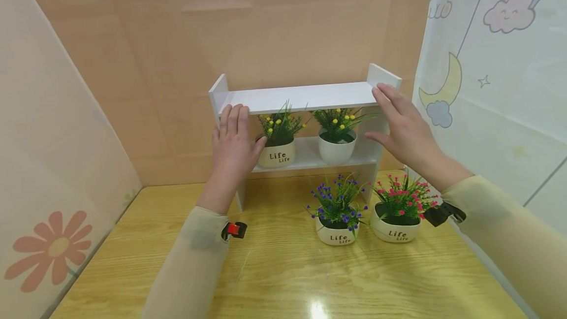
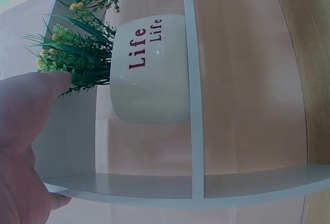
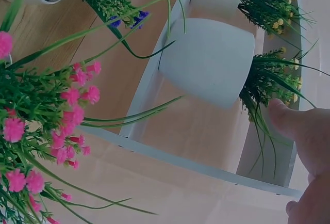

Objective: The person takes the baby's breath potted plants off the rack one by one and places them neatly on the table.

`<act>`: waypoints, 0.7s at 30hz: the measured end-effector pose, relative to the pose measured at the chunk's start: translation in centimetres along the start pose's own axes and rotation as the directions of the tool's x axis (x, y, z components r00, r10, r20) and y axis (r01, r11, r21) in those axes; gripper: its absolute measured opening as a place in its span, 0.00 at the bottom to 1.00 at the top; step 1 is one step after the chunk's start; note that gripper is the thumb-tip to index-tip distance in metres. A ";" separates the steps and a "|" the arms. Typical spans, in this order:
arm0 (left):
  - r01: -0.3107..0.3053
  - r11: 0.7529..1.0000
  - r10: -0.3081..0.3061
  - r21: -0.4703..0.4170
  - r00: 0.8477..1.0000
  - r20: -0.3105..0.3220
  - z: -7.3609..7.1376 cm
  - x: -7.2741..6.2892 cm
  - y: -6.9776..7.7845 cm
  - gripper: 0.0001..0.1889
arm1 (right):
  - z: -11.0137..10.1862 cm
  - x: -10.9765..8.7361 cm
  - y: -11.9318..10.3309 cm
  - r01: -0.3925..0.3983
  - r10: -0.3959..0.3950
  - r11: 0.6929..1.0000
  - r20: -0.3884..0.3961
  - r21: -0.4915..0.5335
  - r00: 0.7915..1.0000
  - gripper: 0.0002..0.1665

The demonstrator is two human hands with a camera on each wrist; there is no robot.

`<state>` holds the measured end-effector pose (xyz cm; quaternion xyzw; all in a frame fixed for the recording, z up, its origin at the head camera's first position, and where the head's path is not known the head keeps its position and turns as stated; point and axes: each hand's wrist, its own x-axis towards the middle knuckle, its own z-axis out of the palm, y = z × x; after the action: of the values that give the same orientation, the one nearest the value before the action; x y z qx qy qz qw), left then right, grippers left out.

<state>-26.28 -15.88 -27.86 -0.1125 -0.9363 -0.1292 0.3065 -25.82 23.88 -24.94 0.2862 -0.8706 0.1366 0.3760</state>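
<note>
A white two-tier shelf [image 1: 301,96] stands on the table. My left hand [image 1: 232,144] touches its upper left corner, fingers over the top board's front edge and thumb apart from them. At the upper right corner, my right hand [image 1: 405,124] touches the shelf with long, straight fingers, its thumb pointing inward. On the middle board sit two pots with yellow flowers: a cream "Life" pot [image 2: 149,74] beside my left thumb, and a plain white pot [image 3: 209,61] near my right thumb. Neither hand holds a pot.
Before the shelf's right half, a purple-flowered pot [image 1: 337,235] and a pink-flowered pot [image 1: 396,230] stand side by side on the wooden table [image 1: 274,270]. A patterned wall sheet [image 1: 500,112] hangs close on the right, another sheet [image 1: 57,161] on the left.
</note>
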 end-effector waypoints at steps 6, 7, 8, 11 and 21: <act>0.003 1.000 -0.003 -0.006 1.000 0.008 0.1 0.0 0.0 0.47 | 0.7 0.6 0.5 0.019 -0.019 1.000 -0.012 0.009 1.000 0.62; 0.003 1.000 -0.003 -0.003 1.000 0.010 0.1 0.0 0.0 0.47 | 0.8 0.6 0.6 0.025 -0.025 1.000 -0.015 0.009 1.000 0.61; 0.004 1.000 -0.004 -0.002 1.000 0.013 0.2 0.0 0.0 0.47 | 1.0 0.7 0.7 0.031 -0.030 0.999 -0.016 0.009 0.999 0.61; 0.005 1.000 -0.005 -0.004 1.000 0.019 0.3 0.1 -0.1 0.47 | 1.2 0.9 0.9 0.047 -0.047 0.999 -0.012 0.002 0.999 0.60; 0.008 1.000 -0.008 -0.019 1.000 0.018 -0.2 -0.1 0.1 0.47 | 1.9 1.1 1.5 0.043 -0.043 0.999 0.011 -0.005 0.999 0.56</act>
<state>-26.01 -15.82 -27.77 -0.1129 -0.9382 -0.1383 0.2965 -28.41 23.77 -25.40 0.3044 -0.8667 0.1248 0.3748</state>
